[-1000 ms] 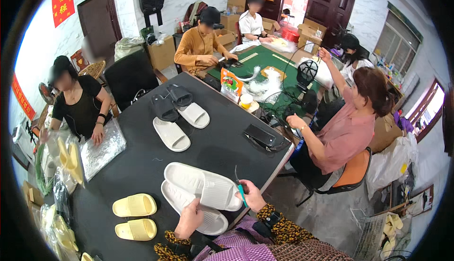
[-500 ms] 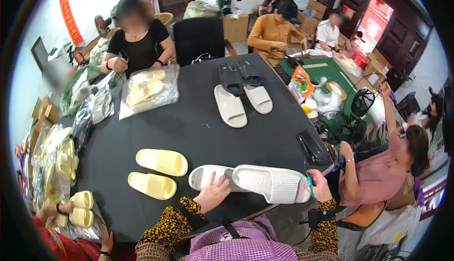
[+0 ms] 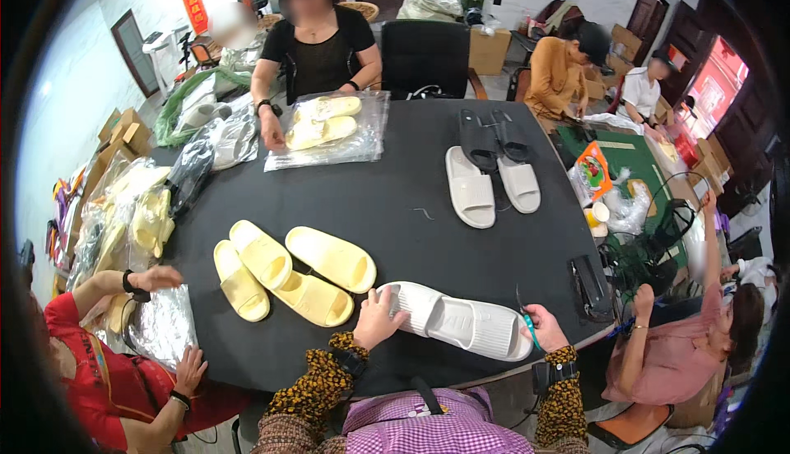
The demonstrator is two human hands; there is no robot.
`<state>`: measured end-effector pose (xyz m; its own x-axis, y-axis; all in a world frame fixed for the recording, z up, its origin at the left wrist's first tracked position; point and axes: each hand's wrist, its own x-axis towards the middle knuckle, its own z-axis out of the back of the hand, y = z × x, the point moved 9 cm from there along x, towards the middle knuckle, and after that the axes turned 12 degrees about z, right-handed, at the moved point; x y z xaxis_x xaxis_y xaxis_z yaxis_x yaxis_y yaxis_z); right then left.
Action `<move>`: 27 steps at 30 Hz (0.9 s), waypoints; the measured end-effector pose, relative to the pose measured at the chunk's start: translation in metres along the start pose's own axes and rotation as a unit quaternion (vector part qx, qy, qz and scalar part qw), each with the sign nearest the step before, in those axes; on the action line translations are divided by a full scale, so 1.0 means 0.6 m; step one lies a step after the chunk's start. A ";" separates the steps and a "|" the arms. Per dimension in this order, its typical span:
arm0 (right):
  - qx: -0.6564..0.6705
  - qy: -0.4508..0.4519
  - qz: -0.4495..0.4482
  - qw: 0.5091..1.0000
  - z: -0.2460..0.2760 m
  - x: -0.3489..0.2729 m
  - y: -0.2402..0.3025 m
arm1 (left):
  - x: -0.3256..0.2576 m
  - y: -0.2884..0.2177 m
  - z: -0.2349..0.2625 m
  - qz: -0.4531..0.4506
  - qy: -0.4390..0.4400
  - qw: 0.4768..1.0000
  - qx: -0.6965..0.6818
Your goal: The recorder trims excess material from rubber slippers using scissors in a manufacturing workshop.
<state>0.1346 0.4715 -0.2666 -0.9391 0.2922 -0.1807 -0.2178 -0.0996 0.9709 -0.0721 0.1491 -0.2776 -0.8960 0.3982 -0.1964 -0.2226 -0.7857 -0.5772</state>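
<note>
Two pale grey slippers lie in front of me, their ends overlapping. My left hand [image 3: 380, 320] has its fingers and thumb on the toe end of the left grey slipper [image 3: 403, 299]. At the far end of the right grey slipper [image 3: 481, 326], my right hand [image 3: 547, 328] is closed on small scissors [image 3: 529, 332] with teal handles. Their dark tip points away from me. Left of my hands are several yellow slippers [image 3: 329, 255], one resting partly on another.
Farther back stand grey slippers [image 3: 471, 191] and black slippers [image 3: 477, 137]. Across the table, a person in black handles bagged yellow slippers [image 3: 325, 121]. At left, a person in red has a hand [image 3: 191, 369] by the edge. A black stapler-like tool [image 3: 591, 289] lies at right.
The view has swung left. More yellow slippers now lie beside the first ones, and the red-sleeved person's hand has drawn back. My left hand has shifted to the grey slipper's end.
</note>
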 end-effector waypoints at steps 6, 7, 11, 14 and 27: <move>0.006 -0.017 0.018 1.000 -0.031 0.021 -0.032 | 0.008 -0.013 0.006 0.002 0.021 1.000 0.015; 0.036 -0.041 0.022 0.998 -0.023 0.010 -0.042 | 0.008 -0.016 0.012 -0.002 0.033 0.999 -0.010; 0.093 -0.117 0.043 0.988 -0.001 -0.022 -0.041 | 0.016 0.008 0.072 -0.016 -0.033 0.997 -0.062; 0.218 -0.256 0.104 0.936 0.066 -0.047 -0.058 | 0.010 0.049 0.137 -0.005 -0.172 0.985 -0.012; 0.142 -0.350 0.023 0.926 0.003 -0.012 -0.036 | 0.022 0.140 0.004 0.144 0.061 0.984 -0.088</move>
<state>0.1463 0.4731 -0.2860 -0.5226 0.8479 -0.0889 -0.0103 0.0981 0.9951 -0.1036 0.0872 -0.3266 -0.8567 0.2336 -0.4599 0.1137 -0.7841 -0.6102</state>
